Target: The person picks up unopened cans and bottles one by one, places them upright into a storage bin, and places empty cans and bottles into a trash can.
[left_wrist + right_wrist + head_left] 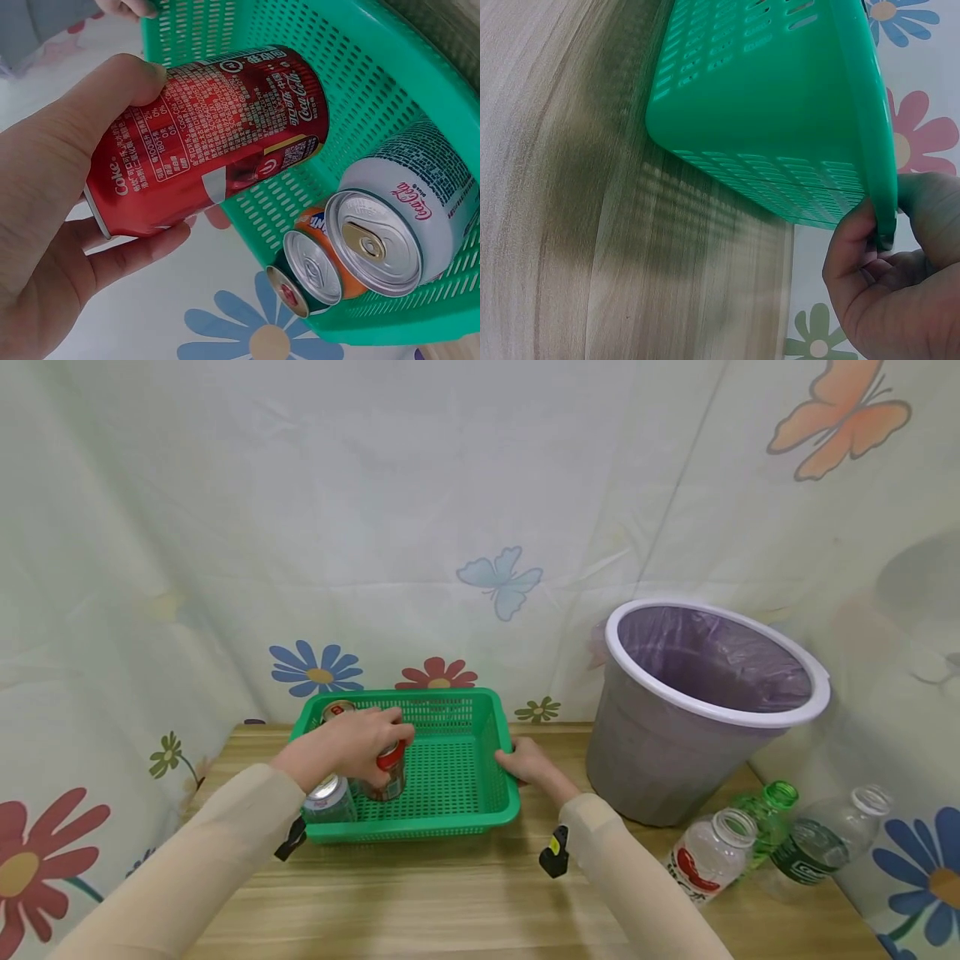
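Note:
My left hand (347,745) grips a red Coca-Cola can (217,139) over the left half of a green plastic basket (420,828), thumb on one side and fingers on the other. Beside that can, a white Coca-Cola can (409,202) lies against the basket's wall in the left wrist view. An orange can (313,264) and a dark green can (288,291) sit close by it. At the basket's right end, my right hand (531,763) pinches the rim (877,142) between thumb and curled fingers.
A grey bin (667,760) with a purple liner and white rim stands right of the basket. Before it are a clear bottle with a red label (701,864), a green bottle (767,814) and a clear bottle with a green label (821,839). Flowered curtain (420,527) hangs behind the wooden table (420,902).

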`<state>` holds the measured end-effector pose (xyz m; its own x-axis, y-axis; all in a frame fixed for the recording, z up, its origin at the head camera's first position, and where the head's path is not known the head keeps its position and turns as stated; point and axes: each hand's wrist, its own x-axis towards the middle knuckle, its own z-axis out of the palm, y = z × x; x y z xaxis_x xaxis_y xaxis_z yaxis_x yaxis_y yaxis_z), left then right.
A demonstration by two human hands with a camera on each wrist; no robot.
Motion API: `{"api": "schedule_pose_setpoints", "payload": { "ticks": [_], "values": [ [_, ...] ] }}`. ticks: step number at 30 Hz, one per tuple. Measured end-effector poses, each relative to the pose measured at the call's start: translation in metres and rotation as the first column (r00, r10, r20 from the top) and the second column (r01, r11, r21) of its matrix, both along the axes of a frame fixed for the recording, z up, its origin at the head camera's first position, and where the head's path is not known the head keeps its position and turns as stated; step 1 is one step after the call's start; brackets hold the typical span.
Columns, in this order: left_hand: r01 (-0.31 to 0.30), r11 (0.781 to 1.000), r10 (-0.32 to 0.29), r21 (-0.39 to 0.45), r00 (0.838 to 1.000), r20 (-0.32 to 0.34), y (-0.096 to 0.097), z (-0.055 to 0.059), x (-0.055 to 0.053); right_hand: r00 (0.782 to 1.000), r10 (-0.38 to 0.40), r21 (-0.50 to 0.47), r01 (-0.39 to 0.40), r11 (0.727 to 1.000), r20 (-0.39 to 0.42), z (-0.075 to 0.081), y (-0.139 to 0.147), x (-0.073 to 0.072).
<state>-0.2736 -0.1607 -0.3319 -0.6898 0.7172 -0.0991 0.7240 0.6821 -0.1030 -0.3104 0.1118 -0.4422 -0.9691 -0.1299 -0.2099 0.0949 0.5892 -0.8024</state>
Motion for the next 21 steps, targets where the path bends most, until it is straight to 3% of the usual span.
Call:
{"api": "schedule_pose_setpoints", "payload": {
  "ticks": [21],
  "values": [
    [-0.133, 0.990, 0.138, -0.049, 0.985, 0.108, 0.008, -0.022, -0.033, 1.000, 0.009, -0.004, -0.009, 1.000, -0.010, -0.001, 0.000, -0.001]
  ]
}}
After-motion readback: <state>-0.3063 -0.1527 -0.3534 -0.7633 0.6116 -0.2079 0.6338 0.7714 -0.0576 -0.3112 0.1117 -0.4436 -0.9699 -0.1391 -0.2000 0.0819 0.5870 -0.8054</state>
